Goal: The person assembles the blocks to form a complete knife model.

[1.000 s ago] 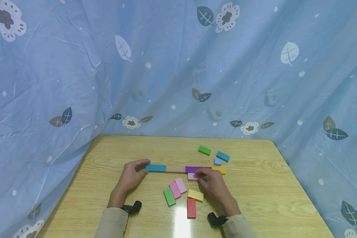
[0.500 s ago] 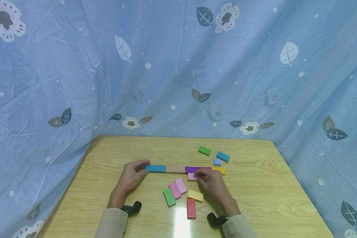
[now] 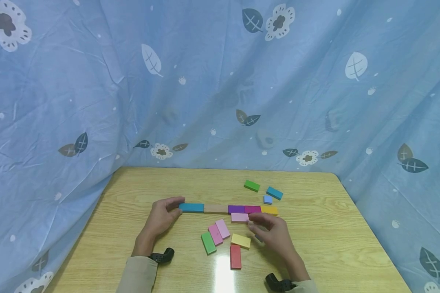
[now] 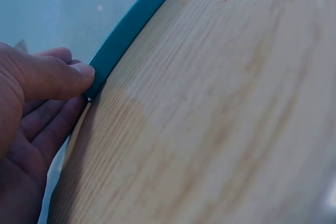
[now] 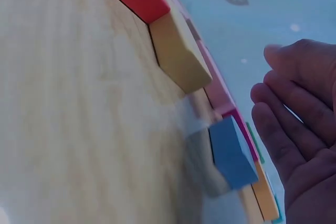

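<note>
My left hand (image 3: 162, 215) pinches the left end of a long blue block (image 3: 192, 208), with the thumb on its near side. In the left wrist view the thumb lies against the end of this block (image 4: 128, 35). It heads a row of a plain wood block (image 3: 216, 208), a purple block (image 3: 236, 209), a magenta block (image 3: 252, 209) and an orange block (image 3: 269, 210). A light pink block (image 3: 239, 218) lies along the row's near side. Just right of it, my right hand (image 3: 275, 234) holds nothing, fingers loosely bent. A grey-blue block (image 5: 231, 153) lies below that hand, mostly hidden in the head view.
Nearer me lie a green block (image 3: 208, 243), a pink block (image 3: 216, 235), another light pink one, a yellow block (image 3: 240, 241) and a red block (image 3: 236, 256). Beyond the row are a green block (image 3: 251, 186), a blue block (image 3: 274, 193) and a small blue cube (image 3: 267, 200). A curtain (image 3: 220, 101) hangs behind the table.
My right hand has let go of the light pink block and moved right and toward me, uncovering the magenta block and part of a grey-blue block. The left hand has stayed put.
</note>
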The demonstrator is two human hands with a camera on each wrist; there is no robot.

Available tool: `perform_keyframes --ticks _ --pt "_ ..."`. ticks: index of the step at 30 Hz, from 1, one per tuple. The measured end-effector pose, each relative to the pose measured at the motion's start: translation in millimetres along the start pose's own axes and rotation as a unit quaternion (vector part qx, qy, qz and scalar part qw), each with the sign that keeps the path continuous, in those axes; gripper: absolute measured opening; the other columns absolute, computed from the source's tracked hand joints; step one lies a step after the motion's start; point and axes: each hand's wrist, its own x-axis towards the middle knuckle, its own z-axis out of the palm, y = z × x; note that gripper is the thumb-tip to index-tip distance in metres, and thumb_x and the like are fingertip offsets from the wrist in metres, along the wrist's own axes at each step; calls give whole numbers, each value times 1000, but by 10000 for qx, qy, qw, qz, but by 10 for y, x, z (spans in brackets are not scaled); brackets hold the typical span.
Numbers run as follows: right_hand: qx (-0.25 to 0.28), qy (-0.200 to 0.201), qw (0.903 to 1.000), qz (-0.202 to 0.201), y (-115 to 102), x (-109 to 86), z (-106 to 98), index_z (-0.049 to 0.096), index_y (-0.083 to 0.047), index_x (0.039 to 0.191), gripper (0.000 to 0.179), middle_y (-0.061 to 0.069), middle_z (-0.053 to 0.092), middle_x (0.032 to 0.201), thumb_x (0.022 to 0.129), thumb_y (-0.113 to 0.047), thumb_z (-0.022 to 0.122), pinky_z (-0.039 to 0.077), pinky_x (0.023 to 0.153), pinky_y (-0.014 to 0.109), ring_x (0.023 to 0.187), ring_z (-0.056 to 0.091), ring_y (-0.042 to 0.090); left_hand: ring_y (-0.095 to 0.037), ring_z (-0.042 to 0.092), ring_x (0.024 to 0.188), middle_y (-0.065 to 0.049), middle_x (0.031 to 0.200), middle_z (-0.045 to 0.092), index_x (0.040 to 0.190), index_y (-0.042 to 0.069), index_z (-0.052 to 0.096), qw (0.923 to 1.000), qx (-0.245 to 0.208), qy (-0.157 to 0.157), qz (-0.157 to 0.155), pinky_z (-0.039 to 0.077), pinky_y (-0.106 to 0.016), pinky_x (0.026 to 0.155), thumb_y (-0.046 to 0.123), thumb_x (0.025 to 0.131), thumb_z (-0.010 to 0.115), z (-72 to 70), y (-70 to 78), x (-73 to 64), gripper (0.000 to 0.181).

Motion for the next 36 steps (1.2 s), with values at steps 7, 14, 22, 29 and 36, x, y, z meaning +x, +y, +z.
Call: perform_keyframes --ticks 7,14,22,29,36 --pt "421 -84 9981 438 15 -278 -115 78 -5 128 35 16 79 129 94 -11 87 61 104 23 121 78 23 -32 70 136 -10 144 74 143 10 73 10000 67 4 -19 55 -52 117 0 99 77 4 10 -4 45" --pt "566 -232 9952 761 -37 -430 -124 78 -4 129 38 17 78 131 93 -10 88 61 103 21 120 77 16 -33 70 136 -11 144 74 143 10 73 10000 50 37 23 56 -53 116 0 99 77 8 -5 1 45" --pt "585 -393 9939 848 -73 -447 -74 76 -1 131 39 20 77 132 94 -11 86 62 100 22 121 78 20 -34 71 134 -11 141 75 141 9 74 9999 61 101 56 56 -54 115 -1 98 77 5 -9 0 44" --pt "-158 -326 9974 625 -123 -453 -20 79 -6 128 36 12 80 128 93 -14 88 64 100 26 118 79 21 -32 70 135 -10 142 75 141 10 75 10000 38 44 31 55 -52 117 -1 98 77 4 5 -1 44" --pt "-781 -321 9939 703 -125 -426 88 82 -13 124 32 -1 83 121 93 -12 88 63 98 21 116 79 18 -33 70 136 -10 142 75 142 8 74 9999 98 21 99 55 -52 116 -1 98 76 -5 17 -3 45"
